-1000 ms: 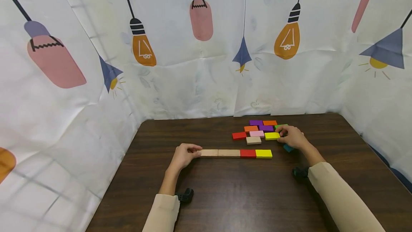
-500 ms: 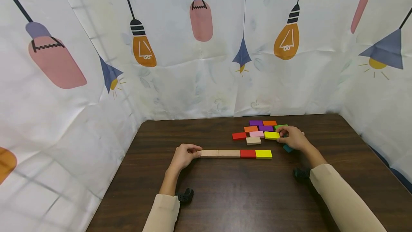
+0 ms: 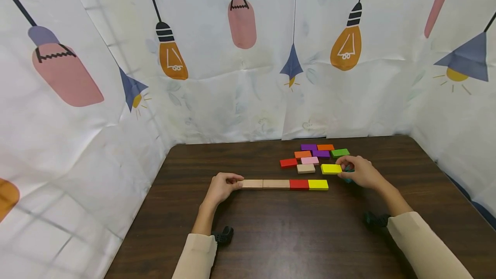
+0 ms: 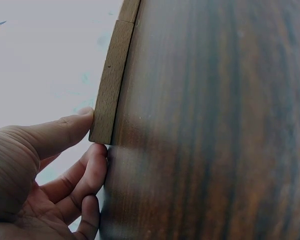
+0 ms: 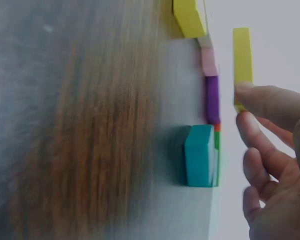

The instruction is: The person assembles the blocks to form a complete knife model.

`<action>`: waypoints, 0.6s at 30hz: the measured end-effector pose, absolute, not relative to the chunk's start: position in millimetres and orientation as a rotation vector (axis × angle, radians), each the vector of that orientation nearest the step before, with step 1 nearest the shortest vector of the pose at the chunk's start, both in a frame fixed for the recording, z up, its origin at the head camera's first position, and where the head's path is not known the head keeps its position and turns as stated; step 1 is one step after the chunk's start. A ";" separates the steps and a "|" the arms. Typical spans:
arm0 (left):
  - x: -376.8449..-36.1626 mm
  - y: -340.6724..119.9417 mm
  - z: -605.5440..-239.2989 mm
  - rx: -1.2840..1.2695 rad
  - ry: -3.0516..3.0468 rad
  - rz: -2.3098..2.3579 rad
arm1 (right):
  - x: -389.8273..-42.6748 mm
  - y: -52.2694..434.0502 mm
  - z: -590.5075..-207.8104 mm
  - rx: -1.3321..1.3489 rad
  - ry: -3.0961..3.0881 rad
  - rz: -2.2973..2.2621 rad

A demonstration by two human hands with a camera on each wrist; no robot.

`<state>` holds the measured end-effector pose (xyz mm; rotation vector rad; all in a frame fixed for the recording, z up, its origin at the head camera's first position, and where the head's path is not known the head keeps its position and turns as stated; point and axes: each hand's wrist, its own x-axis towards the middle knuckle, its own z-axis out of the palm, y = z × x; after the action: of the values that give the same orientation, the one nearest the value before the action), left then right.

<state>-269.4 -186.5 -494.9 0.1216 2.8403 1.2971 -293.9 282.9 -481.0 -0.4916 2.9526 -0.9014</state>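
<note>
A straight row lies across the table, made of two plain wooden blocks (image 3: 276, 184), a red block (image 3: 299, 184) and a yellow block (image 3: 318, 185) at its right end. At the row's left end my left hand (image 3: 221, 188) pinches the first wooden block (image 4: 110, 90), its thumb and fingertips right at the block's end. My right hand (image 3: 360, 171) grips another yellow block (image 5: 243, 55) between thumb and fingers, raised above the table in the right wrist view. Under that hand rests a teal block (image 5: 200, 156), partly hidden in the head view.
Behind the row lies a group of loose blocks: a red one (image 3: 288, 163), a short wooden one (image 3: 306, 168), a pink one (image 3: 309, 160), a green one (image 3: 340, 153), plus purple and orange ones. The dark wooden table (image 3: 294, 231) ends at a patterned curtain (image 3: 248, 98).
My right hand has lifted the yellow block out of the loose group and drawn it slightly right and toward me, uncovering the green block. My left hand has stayed put.
</note>
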 end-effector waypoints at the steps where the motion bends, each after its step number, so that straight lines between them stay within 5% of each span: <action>1: -269.3 -186.6 -494.9 0.123 2.839 1.298 | -290.2 283.7 -479.9 -0.509 2.943 -0.894; 18: -269.0 -187.0 -494.8 0.110 2.829 1.323 | -257.9 306.3 -486.0 -0.549 2.797 -0.943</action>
<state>-269.0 -187.0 -494.8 0.1100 2.8286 1.3226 -257.9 306.3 -486.0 -0.5488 2.7973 -0.9429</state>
